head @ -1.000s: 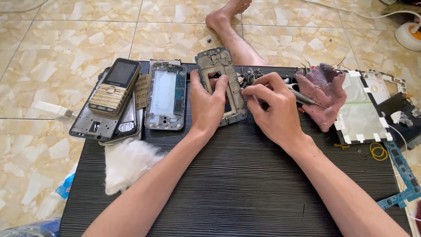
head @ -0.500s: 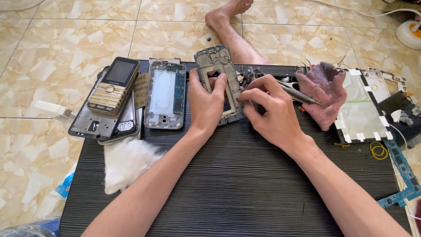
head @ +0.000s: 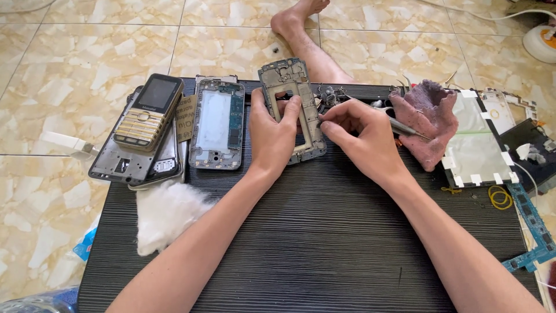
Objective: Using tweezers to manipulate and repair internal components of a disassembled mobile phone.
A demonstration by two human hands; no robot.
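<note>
Metal tweezers (head: 399,124) pinched in the right hand (head: 362,142) could slip and gouge the phone frame (head: 292,110) that the left hand (head: 275,136) clamps beside it.

Your left hand (head: 272,136) covers the phone frame's (head: 291,87) middle; the tweezers' (head: 399,124) tip beside your grip is indiscernible.
</note>
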